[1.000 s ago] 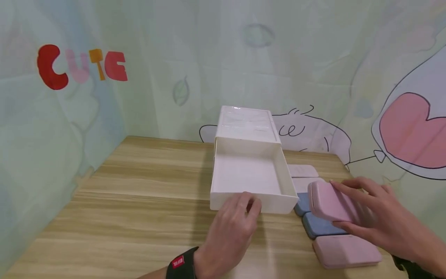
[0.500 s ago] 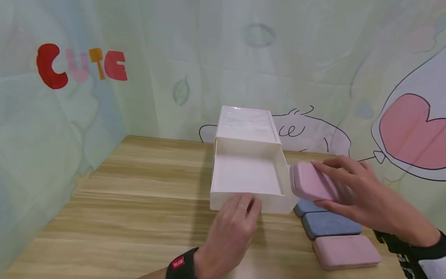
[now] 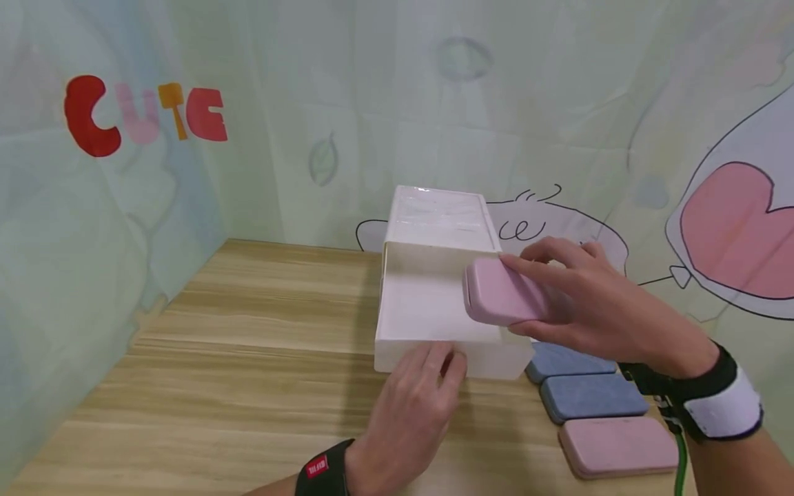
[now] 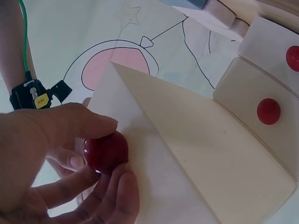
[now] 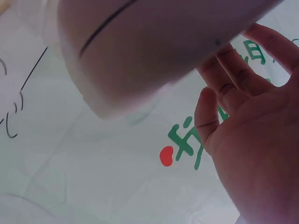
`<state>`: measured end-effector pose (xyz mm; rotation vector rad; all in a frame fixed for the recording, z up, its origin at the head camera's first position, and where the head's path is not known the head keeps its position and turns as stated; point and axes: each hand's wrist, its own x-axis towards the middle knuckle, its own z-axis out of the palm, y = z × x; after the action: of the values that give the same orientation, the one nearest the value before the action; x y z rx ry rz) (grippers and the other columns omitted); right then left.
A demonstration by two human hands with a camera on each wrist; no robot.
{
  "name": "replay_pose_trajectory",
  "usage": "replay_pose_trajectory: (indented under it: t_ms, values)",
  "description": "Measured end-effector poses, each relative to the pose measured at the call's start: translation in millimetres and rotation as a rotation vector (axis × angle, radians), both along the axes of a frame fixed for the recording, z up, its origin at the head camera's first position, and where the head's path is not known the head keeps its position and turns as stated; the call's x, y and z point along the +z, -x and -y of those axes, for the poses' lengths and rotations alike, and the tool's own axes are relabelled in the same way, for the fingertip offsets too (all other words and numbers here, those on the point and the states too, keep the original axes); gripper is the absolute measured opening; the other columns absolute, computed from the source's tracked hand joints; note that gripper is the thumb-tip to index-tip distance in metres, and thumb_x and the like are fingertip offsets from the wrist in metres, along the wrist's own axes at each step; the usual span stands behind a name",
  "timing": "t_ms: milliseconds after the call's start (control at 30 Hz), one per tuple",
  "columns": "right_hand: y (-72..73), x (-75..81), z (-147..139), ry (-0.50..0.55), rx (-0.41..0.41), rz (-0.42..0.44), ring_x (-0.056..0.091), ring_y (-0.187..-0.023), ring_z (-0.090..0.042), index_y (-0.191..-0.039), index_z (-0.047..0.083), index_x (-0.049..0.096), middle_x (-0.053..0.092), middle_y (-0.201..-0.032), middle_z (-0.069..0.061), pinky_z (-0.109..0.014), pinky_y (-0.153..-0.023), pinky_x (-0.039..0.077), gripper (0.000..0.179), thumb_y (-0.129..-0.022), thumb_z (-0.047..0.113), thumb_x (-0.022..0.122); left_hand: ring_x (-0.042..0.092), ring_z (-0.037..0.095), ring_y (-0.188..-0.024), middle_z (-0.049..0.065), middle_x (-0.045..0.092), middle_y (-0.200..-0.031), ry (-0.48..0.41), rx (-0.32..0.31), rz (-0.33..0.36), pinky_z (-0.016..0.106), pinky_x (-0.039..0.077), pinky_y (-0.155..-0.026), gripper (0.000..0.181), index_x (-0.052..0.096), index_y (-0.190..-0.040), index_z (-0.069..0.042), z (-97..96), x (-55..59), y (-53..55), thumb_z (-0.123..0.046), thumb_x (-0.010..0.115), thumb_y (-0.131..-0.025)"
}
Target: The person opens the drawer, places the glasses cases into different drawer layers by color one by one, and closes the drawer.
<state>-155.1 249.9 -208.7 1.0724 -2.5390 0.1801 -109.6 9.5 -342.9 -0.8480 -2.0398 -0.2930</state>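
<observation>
My left hand is at the front of a pulled-out white drawer. In the left wrist view its thumb and fingers pinch the round red knob on the drawer front. My right hand grips a pink glasses case between thumb and fingers, over the right side of the drawer. The inside of the drawer is bare where it shows; the case hides part of it. Large and blurred, the case also fills the top of the right wrist view, near the right hand's fingers.
Behind the drawer stands its white cabinet. To the right lie a blue case, another blue case and a pink case on the wooden table. Two more red-knobbed fronts show in the left wrist view. A printed curtain hangs behind.
My right hand has carried the pink glasses case left and up, from above the row of cases to over the drawer. The left hand stays at the drawer front.
</observation>
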Motion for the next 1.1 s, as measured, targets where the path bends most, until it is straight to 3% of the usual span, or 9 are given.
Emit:
replay_pose_trajectory:
  t_ms: [133, 333, 600, 967, 1100]
  values:
    - [10.5, 4.3, 12.4, -0.013, 0.041, 0.001, 0.055, -0.109, -0.017, -0.143, 0.018, 0.06, 0.062, -0.122, -0.002, -0.039, -0.086, 0.028, 0.073, -0.078, 0.037, 0.088, 0.056, 0.016, -0.084, 0.005, 0.06, -0.097, 0.006, 0.005, -0.008, 0.025, 0.048, -0.071, 0.023, 0.067, -0.1, -0.003, 1.4, 0.8, 0.4, 0.005, 0.068, -0.079]
    - [26.0, 13.3, 30.2, -0.037, 0.0, 0.097, 0.055, -0.105, -0.016, -0.143, 0.019, 0.06, 0.064, -0.122, -0.001, -0.037, -0.085, 0.031, 0.072, -0.081, 0.044, 0.085, 0.058, 0.017, -0.085, 0.005, 0.061, -0.098, 0.014, 0.007, -0.008, 0.026, 0.05, -0.074, 0.02, 0.067, -0.1, -0.003, 1.5, 2.1, 0.2, 0.004, 0.068, -0.081]
    - [46.9, 14.1, 53.3, -0.144, 0.01, 0.18, 0.057, -0.102, -0.017, -0.145, 0.017, 0.058, 0.065, -0.121, -0.004, -0.036, -0.083, 0.03, 0.071, -0.085, 0.049, 0.08, 0.056, 0.017, -0.083, 0.005, 0.059, -0.097, 0.008, -0.001, -0.053, 0.026, 0.049, -0.072, 0.019, 0.065, -0.099, -0.003, 1.5, 2.2, 0.9, 0.002, 0.05, -0.088]
    - [70.1, 11.0, 74.9, -0.189, -0.048, 0.301, 0.057, -0.1, -0.022, -0.147, 0.022, 0.056, 0.063, -0.124, -0.004, -0.039, -0.088, 0.042, 0.071, -0.085, 0.048, 0.079, 0.058, 0.017, -0.086, 0.005, 0.059, -0.099, 0.016, 0.011, -0.024, 0.025, 0.05, -0.074, 0.018, 0.065, -0.101, -0.002, -0.8, 2.6, -0.3, 0.001, 0.051, -0.089]
    - [76.5, 6.4, 79.0, -0.197, -0.034, 0.32, 0.059, -0.098, -0.023, -0.145, 0.022, 0.058, 0.063, -0.121, -0.004, -0.037, -0.085, 0.048, 0.069, -0.084, 0.047, 0.08, 0.059, 0.017, -0.088, 0.005, 0.06, -0.099, 0.025, 0.014, -0.011, 0.026, 0.051, -0.074, 0.017, 0.066, -0.102, -0.003, -2.0, 2.4, -0.7, 0.001, 0.058, -0.087]
